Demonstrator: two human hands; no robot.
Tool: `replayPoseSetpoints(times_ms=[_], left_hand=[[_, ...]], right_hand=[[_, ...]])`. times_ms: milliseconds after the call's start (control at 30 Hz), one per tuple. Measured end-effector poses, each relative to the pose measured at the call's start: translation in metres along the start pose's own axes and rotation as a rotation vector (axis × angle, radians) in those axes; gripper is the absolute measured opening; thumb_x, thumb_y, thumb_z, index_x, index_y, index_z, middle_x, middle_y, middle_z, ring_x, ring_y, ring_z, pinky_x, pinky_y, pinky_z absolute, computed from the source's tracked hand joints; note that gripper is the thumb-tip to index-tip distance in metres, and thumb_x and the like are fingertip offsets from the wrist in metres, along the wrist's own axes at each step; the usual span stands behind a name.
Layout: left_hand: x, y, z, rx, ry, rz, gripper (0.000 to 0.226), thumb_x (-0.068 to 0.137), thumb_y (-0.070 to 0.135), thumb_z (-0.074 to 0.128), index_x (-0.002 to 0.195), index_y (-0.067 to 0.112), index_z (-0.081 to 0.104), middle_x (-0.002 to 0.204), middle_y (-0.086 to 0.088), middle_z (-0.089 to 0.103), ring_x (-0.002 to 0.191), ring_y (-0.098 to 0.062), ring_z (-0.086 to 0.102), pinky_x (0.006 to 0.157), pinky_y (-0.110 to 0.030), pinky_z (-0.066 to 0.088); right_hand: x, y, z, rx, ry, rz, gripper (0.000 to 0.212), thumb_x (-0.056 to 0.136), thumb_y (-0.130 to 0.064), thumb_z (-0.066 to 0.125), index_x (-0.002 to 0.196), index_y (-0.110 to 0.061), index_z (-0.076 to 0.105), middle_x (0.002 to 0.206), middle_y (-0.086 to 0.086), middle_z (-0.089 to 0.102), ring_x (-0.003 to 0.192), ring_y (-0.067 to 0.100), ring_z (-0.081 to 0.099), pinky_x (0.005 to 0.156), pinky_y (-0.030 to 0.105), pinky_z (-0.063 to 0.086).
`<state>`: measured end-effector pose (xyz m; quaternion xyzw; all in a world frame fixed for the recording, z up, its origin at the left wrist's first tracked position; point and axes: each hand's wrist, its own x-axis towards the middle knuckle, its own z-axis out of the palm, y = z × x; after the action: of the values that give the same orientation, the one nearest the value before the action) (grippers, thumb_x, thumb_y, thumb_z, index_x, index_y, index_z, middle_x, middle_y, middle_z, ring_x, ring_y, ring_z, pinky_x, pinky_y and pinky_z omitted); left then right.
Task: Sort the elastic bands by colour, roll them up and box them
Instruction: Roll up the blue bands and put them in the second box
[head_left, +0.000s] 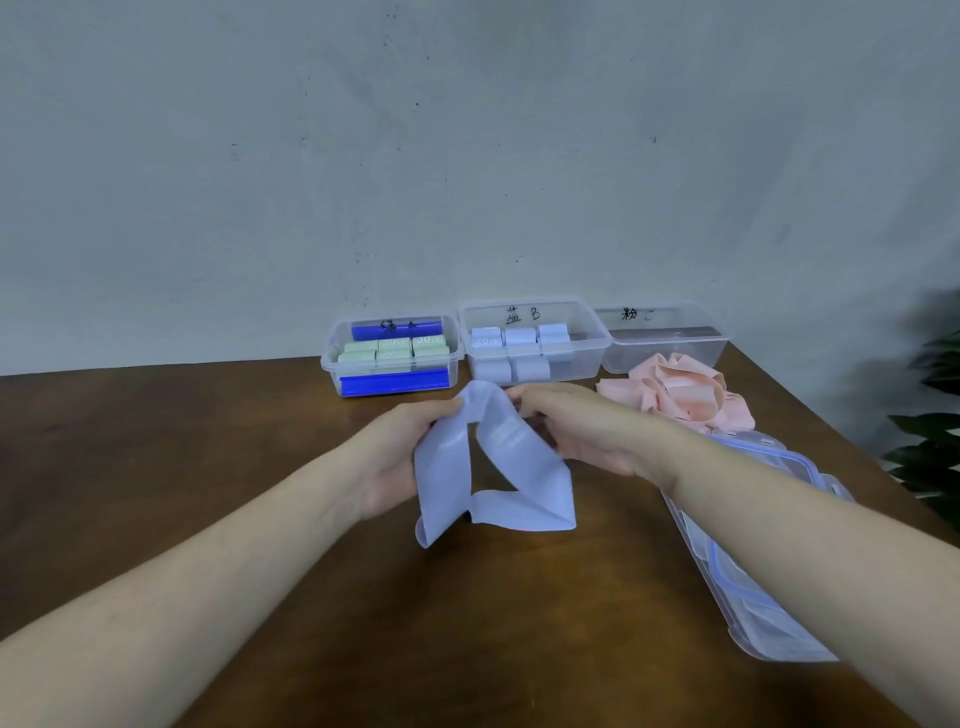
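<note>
The desk carries everything, its far edge against the wall. Along that far edge stand three clear boxes. The left box holds green rolls, the middle box holds pale blue rolls, and the right box, nearest the far right corner, looks empty of rolls. Near the right edge, partly under my right forearm, lie the clear lids with blue seals. In front of the right box sits the loose pink heap of unrolled bands.

Mid-desk I hold one blue band up, its lower loop sagging to the wood. My left hand is curled round its left strand; my right hand pinches the top fold, fingers bent.

I judge green done and blue nearly so; this band wants flattening, then rolling tight from one end, then a place in the middle box, with pink left after.

Handwriting on the middle box reads as a character and "B"; the right box shows a character and perhaps "C"; the left label is too smeared. Rolls show "20" and "30".
</note>
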<state>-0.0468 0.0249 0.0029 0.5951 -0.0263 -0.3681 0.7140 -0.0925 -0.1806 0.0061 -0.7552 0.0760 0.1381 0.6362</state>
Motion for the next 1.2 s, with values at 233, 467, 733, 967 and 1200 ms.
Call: replayPoseSetpoints(times_ms=[233,467,733,967,1200], left_hand=[[-0.004,0.010,0.005,0.051,-0.028,-0.030,0.019,0.093,0.027,0.062,0.088,0.013,0.073,0.075,-0.006,0.063,0.060,-0.017,0.055,0.062,-0.030,0.043],[0.004,0.008,0.005,0.356,0.332,0.368,0.021,0.098,0.025,0.054,0.104,0.013,0.069,0.103,-0.003,0.073,0.103,-0.023,0.067,0.092,-0.035,0.055],[-0.016,0.000,0.017,0.416,0.077,0.548,0.028,0.096,0.039,0.059,0.115,0.020,0.066,0.102,0.010,0.073,0.093,-0.004,0.067,0.083,-0.020,0.053],[-0.010,0.003,0.016,0.469,0.178,0.461,0.023,0.102,0.032,0.053,0.105,0.021,0.072,0.103,-0.009,0.072,0.076,-0.019,0.060,0.078,-0.037,0.051],[-0.004,0.020,0.015,0.040,0.063,0.322,0.034,0.106,0.029,0.042,0.128,0.009,0.059,0.110,-0.018,0.069,0.081,-0.020,0.061,0.060,-0.026,0.044]], right_hand=[[-0.008,-0.003,0.002,0.052,-0.092,-0.135,0.011,0.098,-0.017,0.062,0.100,-0.020,0.072,0.101,0.006,0.072,0.095,0.019,0.065,0.087,0.038,0.050],[-0.011,-0.016,0.011,0.153,-0.066,-0.243,0.017,0.096,-0.016,0.065,0.106,-0.027,0.074,0.107,0.001,0.073,0.099,0.017,0.066,0.097,0.041,0.049],[-0.010,-0.027,0.018,0.320,-0.021,-0.297,0.015,0.098,-0.013,0.061,0.107,-0.015,0.072,0.106,0.008,0.073,0.096,0.021,0.068,0.088,0.037,0.054],[-0.002,-0.030,0.019,0.190,0.171,-0.330,0.012,0.091,-0.016,0.072,0.103,-0.019,0.072,0.085,0.001,0.066,0.079,0.018,0.063,0.079,0.036,0.051],[0.008,-0.011,0.013,-0.035,0.085,-0.212,0.057,0.072,-0.054,0.082,0.120,-0.034,0.060,0.110,-0.009,0.072,0.106,0.009,0.068,0.103,0.036,0.048]])
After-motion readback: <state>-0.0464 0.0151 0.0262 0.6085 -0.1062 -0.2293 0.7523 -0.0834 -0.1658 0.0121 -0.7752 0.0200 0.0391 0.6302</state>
